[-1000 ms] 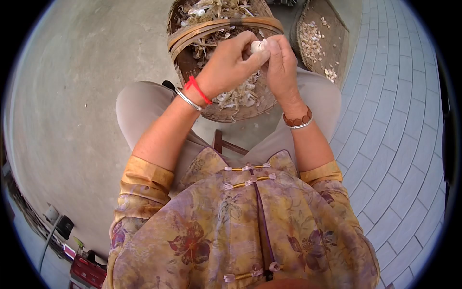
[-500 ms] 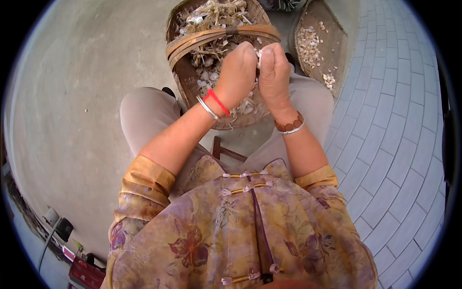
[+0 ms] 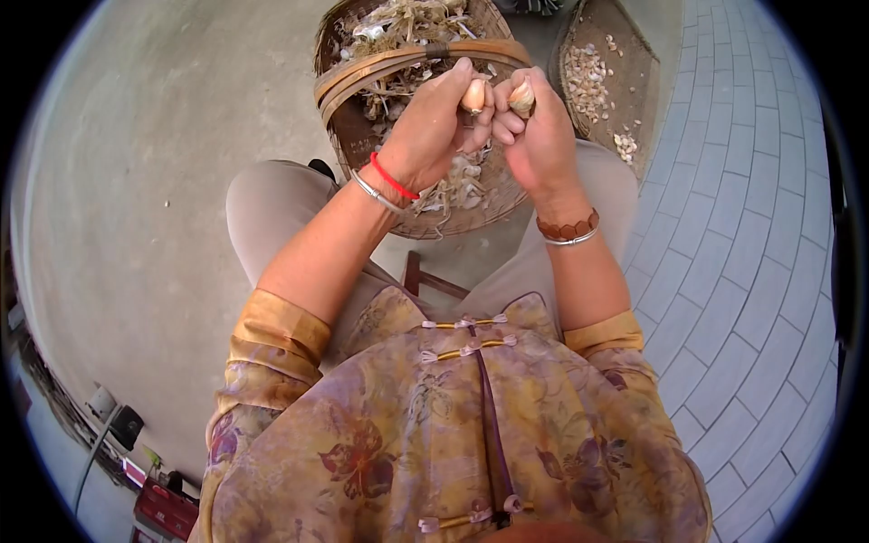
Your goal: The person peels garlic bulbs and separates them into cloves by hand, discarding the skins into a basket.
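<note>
Between the thumb and fingers of my left hand [image 3: 433,122] is a piece of garlic [image 3: 473,96], pale with a pinkish tint. My right hand [image 3: 541,136] pinches another garlic piece [image 3: 521,97], which looks like a few cloves still joined. The two hands almost touch, held above a woven basket [image 3: 348,149] that stands between my knees. Inside the basket lie dry garlic stalks [image 3: 412,23] and loose papery skins [image 3: 457,190]. An arched bamboo handle [image 3: 362,74] crosses the basket just behind my hands.
At the upper right a flat woven tray [image 3: 634,77] holds many loose garlic cloves [image 3: 587,81]. A small wooden stool part [image 3: 412,273] shows between my legs. Grey paving [image 3: 733,226] runs along the right, and a red box [image 3: 163,511] stands at the lower left.
My hands have turned and come slightly apart, and a garlic piece now shows in each. Before, they were pressed together with only a bit of white visible between them.
</note>
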Tool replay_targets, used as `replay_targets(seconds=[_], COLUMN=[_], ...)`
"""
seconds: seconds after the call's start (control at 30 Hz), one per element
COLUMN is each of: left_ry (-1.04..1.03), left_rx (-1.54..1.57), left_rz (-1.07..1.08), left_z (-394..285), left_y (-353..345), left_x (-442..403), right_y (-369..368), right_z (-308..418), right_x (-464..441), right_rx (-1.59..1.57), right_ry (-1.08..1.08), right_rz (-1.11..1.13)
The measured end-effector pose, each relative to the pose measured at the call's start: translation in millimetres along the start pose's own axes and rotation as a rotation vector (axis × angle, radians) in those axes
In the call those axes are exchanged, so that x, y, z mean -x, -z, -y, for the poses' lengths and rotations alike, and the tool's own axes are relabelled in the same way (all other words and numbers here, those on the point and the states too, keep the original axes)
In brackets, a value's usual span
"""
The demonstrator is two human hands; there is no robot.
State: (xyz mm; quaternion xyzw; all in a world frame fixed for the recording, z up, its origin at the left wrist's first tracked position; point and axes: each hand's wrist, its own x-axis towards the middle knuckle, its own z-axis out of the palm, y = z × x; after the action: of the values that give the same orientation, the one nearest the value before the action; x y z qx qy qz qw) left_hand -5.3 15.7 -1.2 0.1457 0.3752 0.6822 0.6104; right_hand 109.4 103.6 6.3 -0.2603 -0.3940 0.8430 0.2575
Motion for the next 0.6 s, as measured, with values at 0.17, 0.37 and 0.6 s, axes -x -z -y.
replay_targets(seconds=[0.17,0.37,0.6], left_ry=[0.059,-0.128,-0.468], left_rx=[-0.153,-0.652,-0.921], left_rz=[-0.130,-0.057,-0.028], left_z=[-0.9,10.9,10.4], left_y=[-0.9,6.0,-0.6], left_x=[-0.8,-2.4,2.3], right_y=[5.4,6.3,5.8], right_z=[-1.8,-7.1,-8.8], right_x=[-2.1,1.6,6.4], right_rx=[-0.078,0.116,0.361], right_ry=[-0.053,0.007,0.074], right_rz=[-0.079,-0.125,-0.109])
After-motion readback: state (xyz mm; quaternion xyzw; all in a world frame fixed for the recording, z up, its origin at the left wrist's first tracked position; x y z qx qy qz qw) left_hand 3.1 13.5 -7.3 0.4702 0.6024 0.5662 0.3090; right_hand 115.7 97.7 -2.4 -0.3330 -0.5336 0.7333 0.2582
